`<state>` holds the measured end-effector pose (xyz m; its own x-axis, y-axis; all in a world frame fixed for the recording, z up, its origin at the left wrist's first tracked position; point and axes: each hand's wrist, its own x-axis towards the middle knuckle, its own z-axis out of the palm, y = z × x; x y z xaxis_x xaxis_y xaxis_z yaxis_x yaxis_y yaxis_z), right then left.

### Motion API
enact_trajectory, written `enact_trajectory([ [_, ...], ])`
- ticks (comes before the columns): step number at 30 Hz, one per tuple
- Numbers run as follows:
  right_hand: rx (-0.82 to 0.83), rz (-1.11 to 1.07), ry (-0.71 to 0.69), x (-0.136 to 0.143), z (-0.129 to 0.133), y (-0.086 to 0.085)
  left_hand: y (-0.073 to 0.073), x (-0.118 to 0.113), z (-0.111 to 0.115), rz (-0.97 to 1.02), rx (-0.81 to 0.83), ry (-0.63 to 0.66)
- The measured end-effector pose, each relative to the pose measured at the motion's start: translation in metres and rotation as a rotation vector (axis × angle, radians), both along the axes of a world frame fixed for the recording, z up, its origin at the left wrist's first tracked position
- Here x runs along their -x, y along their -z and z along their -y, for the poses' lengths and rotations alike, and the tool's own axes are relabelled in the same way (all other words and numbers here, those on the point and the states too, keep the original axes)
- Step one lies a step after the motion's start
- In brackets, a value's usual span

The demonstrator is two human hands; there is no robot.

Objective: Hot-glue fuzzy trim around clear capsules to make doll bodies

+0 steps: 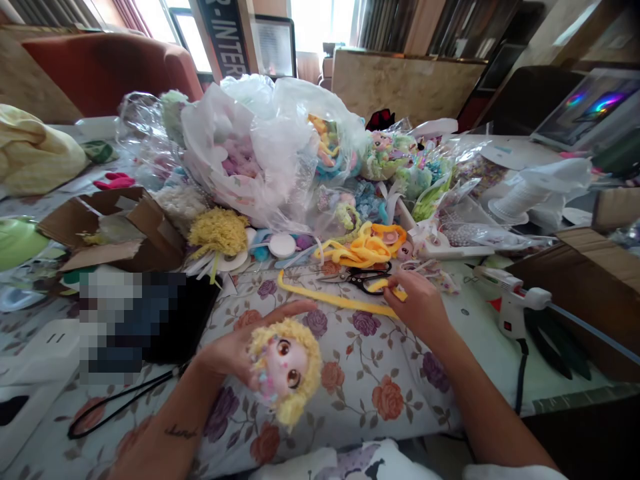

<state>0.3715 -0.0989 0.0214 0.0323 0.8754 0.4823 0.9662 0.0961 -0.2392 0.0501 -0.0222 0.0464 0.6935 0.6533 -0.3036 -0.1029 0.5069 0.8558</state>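
Observation:
My left hand [235, 347] holds a small doll head [285, 370] with fuzzy yellow hair and big eyes, just above the flowered tablecloth [360, 373]. My right hand [417, 303] pinches one end of a long yellow pipe cleaner [330, 297] that lies across the cloth. Black-handled scissors [363, 277] rest just behind that hand. A heap of yellow and orange pipe cleaners [365, 250] sits behind the scissors.
A white glue gun [510, 297] stands at the right, beside a brown cardboard box [590, 287]. Clear plastic bags [260, 147] of pastel doll parts pile up at the back. An open cardboard box [120, 227] and a black pouch [175, 313] lie at the left.

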Motion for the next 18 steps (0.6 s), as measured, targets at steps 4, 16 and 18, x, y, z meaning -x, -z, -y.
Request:
enact_trajectory([
  [4, -0.074, 0.128, -0.094, 0.04, -0.009, -0.007, 0.006, -0.007, 0.001, 0.025, -0.176, 0.126],
  [16, -0.245, 0.267, -0.409, 0.082, -0.014, 0.007, 0.04, -0.006, 0.008, 0.135, -0.427, 0.422],
  [18, -0.284, 0.263, -0.419, 0.082, -0.014, 0.009, 0.047, -0.004, 0.006, 0.153, -0.393, 0.464],
])
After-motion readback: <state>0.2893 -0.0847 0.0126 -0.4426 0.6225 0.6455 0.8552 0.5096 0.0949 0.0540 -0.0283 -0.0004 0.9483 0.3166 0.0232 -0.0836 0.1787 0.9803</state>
